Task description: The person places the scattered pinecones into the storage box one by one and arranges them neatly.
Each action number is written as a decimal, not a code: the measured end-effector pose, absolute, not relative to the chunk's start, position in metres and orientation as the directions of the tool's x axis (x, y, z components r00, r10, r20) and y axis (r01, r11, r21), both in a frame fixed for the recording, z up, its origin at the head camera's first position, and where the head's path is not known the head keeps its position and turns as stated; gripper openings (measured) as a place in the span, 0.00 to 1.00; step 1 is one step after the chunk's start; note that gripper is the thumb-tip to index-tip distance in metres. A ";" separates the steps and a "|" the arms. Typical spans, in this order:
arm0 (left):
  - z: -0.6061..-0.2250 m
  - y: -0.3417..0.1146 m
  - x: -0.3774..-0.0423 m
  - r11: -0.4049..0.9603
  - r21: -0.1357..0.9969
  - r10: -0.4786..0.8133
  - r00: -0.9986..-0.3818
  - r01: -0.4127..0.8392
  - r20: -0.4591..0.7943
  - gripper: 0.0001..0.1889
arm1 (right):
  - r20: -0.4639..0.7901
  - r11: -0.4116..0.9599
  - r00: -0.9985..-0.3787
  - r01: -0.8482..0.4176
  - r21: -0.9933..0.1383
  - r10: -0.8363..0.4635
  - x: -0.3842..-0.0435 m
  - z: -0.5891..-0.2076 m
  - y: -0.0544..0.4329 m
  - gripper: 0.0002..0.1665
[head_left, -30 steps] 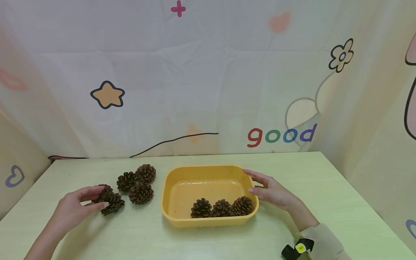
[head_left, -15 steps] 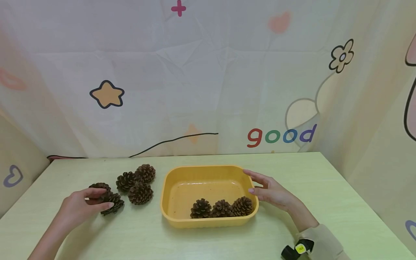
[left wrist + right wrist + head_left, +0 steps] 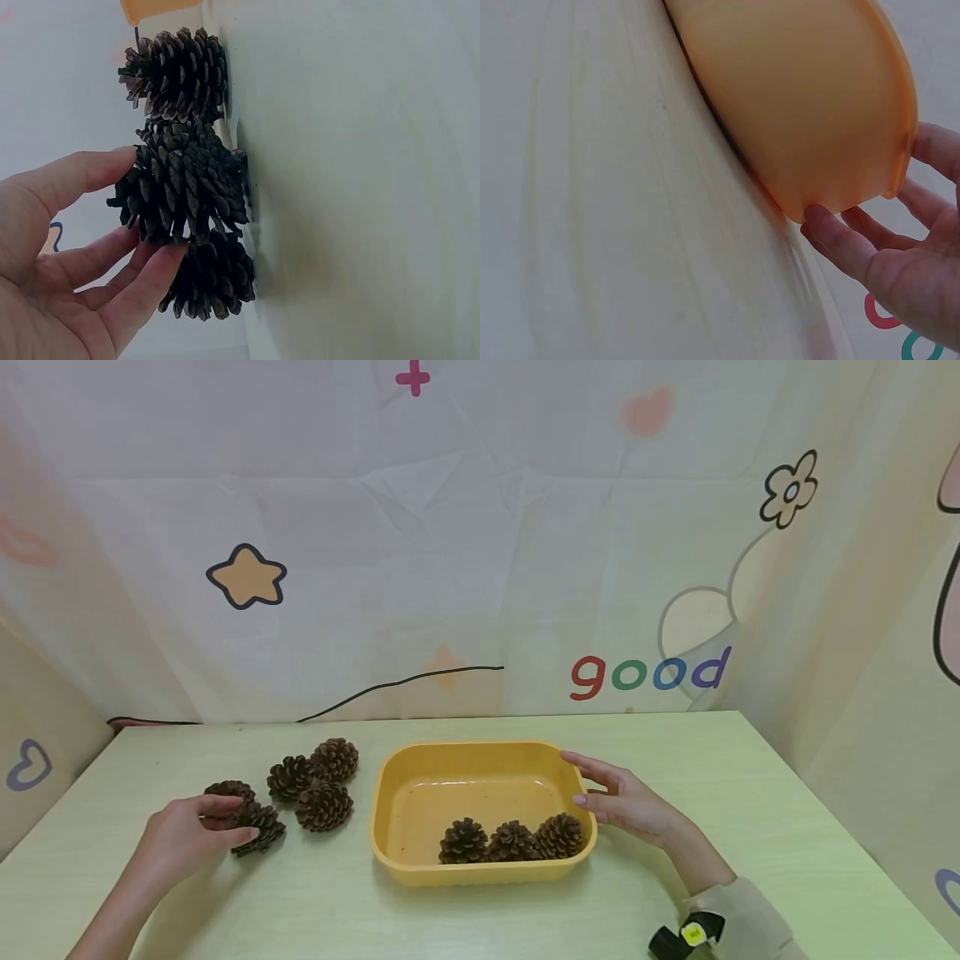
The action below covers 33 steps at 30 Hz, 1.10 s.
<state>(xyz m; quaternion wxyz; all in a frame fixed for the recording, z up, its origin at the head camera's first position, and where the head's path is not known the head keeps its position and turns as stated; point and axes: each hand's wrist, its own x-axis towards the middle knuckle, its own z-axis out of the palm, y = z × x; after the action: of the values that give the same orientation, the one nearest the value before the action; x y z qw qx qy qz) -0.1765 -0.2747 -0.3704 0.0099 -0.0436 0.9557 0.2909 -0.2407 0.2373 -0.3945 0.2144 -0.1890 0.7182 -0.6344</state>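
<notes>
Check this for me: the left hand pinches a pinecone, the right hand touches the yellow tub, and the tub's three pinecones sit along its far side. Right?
Not quite: the three pinecones in the yellow tub sit along its near side, as the head view shows. The left hand does pinch a pinecone, and the right hand does touch the tub.

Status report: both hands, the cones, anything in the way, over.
Left hand pinches a cone. Right hand touches the tray. Possibly in the way: second cone close by.
</notes>
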 end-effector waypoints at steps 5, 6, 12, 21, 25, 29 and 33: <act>-0.372 -0.275 -0.176 0.829 0.553 -0.079 -0.996 -0.083 -0.032 0.36 | -0.073 0.126 -0.838 0.005 -0.992 -0.540 -0.240 -0.394 0.237 0.39; -0.372 -0.275 -0.175 0.831 0.551 -0.077 -0.997 -0.078 -0.025 0.36 | -0.073 0.125 -0.837 0.006 -0.992 -0.542 -0.240 -0.393 0.237 0.39; -0.374 -0.274 -0.172 0.819 0.570 -0.074 -0.997 -0.065 -0.008 0.35 | -0.070 0.127 -0.836 0.001 -0.992 -0.545 -0.240 -0.392 0.236 0.39; -0.371 -0.266 -0.162 0.782 0.622 -0.047 -0.999 -0.030 0.011 0.35 | -0.066 0.117 -0.835 0.002 -0.993 -0.546 -0.240 -0.393 0.236 0.38; -0.366 -0.261 -0.156 0.754 0.657 -0.032 -0.999 -0.008 0.024 0.35 | -0.067 0.115 -0.834 0.005 -0.993 -0.547 -0.240 -0.392 0.237 0.38; -0.361 -0.254 -0.151 0.740 0.672 -0.019 -0.998 0.025 0.059 0.34 | -0.072 0.118 -0.835 0.009 -0.993 -0.545 -0.240 -0.392 0.237 0.38; -0.355 -0.246 -0.149 0.732 0.680 -0.013 -0.996 0.052 0.090 0.32 | -0.073 0.118 -0.836 0.010 -0.993 -0.544 -0.240 -0.392 0.237 0.39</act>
<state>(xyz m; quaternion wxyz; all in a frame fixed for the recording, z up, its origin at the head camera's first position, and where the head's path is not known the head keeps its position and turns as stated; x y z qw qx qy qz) -0.1492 -0.2461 -0.3551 -0.0444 0.0105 0.9295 0.3661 -0.2397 0.2367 -0.3923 0.2171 -0.1865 0.7153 -0.6375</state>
